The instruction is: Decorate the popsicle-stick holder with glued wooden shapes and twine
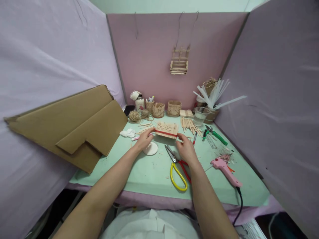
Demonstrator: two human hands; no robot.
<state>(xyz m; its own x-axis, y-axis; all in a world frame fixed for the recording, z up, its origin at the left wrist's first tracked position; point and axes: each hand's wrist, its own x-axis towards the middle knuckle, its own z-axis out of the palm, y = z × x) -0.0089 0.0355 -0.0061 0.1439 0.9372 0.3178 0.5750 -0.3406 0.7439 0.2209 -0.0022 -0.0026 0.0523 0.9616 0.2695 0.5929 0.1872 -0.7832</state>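
Observation:
A small wooden stick panel (pixel 166 129), with raised wooden pieces on it and a red band along its lower edge, is held between my two hands above the table. My left hand (pixel 145 139) grips its left end, fingers closed on the edge. At the opposite end my right hand (pixel 185 149) pinches the right corner. Just below the panel lies a white round lid (pixel 151 148), partly behind my left hand. Scissors (pixel 175 162) with one yellow and one red handle rest beneath, partly covered by my right wrist.
A pink glue gun (pixel 225 171) lies at right, its cord over the front edge. Green-handled pliers (pixel 215 134), a clear cup (pixel 200 116) and loose sticks (pixel 189 124) are behind it. Twine balls (pixel 135 116) and woven baskets (pixel 174 108) line the back. Cardboard (pixel 74 122) leans at left.

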